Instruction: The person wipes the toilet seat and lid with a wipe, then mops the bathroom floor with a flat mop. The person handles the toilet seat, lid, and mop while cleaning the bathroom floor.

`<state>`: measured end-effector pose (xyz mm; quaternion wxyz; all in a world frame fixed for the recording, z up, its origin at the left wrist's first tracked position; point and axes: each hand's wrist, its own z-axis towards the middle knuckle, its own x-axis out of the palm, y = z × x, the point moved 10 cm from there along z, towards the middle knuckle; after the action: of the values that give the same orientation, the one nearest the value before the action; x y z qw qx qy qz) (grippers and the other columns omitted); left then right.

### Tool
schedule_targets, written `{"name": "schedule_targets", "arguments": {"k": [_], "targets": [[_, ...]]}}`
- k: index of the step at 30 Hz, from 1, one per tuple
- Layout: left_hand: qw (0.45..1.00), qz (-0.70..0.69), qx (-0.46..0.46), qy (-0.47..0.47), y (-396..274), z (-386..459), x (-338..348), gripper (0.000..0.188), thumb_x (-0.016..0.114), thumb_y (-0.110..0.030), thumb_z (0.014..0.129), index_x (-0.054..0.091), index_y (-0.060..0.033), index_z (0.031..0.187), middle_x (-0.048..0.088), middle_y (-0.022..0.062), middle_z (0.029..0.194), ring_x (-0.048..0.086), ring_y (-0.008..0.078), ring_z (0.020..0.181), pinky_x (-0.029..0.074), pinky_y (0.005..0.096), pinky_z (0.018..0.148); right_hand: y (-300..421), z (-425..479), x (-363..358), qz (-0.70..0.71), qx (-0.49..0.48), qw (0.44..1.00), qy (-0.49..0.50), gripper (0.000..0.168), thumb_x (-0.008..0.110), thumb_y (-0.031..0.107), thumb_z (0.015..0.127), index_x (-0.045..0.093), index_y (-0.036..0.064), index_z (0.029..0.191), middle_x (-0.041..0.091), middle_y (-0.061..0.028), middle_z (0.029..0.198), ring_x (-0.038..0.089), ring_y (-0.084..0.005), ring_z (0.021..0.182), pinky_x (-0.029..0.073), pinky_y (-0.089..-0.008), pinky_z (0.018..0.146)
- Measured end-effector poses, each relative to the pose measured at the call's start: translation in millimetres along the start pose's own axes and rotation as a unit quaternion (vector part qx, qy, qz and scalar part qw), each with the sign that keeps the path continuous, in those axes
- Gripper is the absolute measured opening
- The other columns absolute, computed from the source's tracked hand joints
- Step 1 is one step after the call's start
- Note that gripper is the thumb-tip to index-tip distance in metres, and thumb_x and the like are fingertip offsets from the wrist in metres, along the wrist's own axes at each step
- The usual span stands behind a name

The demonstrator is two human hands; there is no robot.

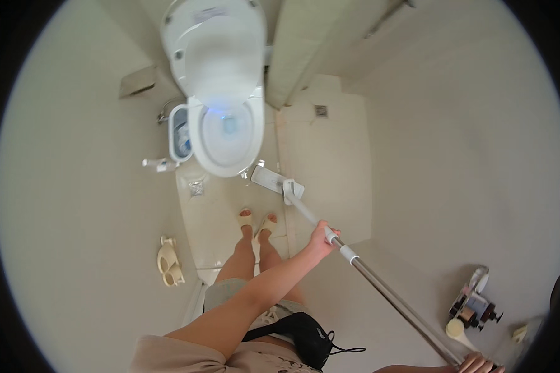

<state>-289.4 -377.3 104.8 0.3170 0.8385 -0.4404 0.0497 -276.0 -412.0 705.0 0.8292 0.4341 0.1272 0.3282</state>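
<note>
My left hand (pixel 322 240) is wrapped around the white lower section of a flat mop's pole (pixel 394 294). At the picture's lower right edge, partly cut off, my right hand (pixel 477 362) grips the pole's upper end. The pole slants down to a white rectangular mop head (pixel 268 179), which lies on the tiled floor (pixel 224 198) just in front of the toilet bowl (pixel 226 135). Its right end reaches the pale threshold strip (pixel 285 205). Both the toilet's seat and lid are raised, and water with a bluish light shows inside.
A narrow bin (pixel 171 135) with litter stands left of the toilet. Floor drains (pixel 196 188) (pixel 321 111) lie on either side of the strip. A shower curtain (pixel 303 51) hangs right of the toilet. Bottles (pixel 478 307) and a round-headed brush (pixel 455 328) are at lower right.
</note>
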Motion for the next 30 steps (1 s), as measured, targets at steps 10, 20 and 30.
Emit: {"name": "schedule_targets", "arguments": {"k": [10,20,30], "targets": [[0.91,0.384,0.074,-0.14,60,89,43,0.031,0.054,-0.024,0.072,0.04,-0.0043,0.091,0.047,0.0098,0.07,0.051,0.0197,0.057,0.043,0.0348,0.048,17,12,-127,-0.907,0.161,0.388,-0.002,0.041,0.059,0.026,0.075,0.044,0.001,0.104,0.056,-0.0141,0.075,0.054,-0.0268,0.057,0.046,-0.0333,0.054],[0.778,0.608,0.018,-0.158,25,121,27,0.032,0.052,-0.025,0.074,0.041,-0.0004,0.09,0.052,0.0099,0.072,0.056,0.0196,0.057,0.042,0.0328,0.043,-130,-189,-164,-0.558,0.651,0.421,0.295,0.016,0.047,0.016,0.08,0.046,0.002,0.088,0.056,-0.0202,0.063,0.057,-0.0361,0.06,0.045,-0.0452,0.051],[0.626,0.759,-0.004,-0.179,14,116,-45,0.027,0.055,-0.025,0.074,0.047,-0.0002,0.08,0.05,0.0088,0.068,0.048,0.0168,0.048,0.035,0.0294,0.036,-107,-300,-147,-0.441,0.762,0.45,0.148,0.019,0.046,0.017,0.079,0.044,0.005,0.094,0.054,-0.024,0.06,0.053,-0.0415,0.058,0.043,-0.0474,0.049]]}}
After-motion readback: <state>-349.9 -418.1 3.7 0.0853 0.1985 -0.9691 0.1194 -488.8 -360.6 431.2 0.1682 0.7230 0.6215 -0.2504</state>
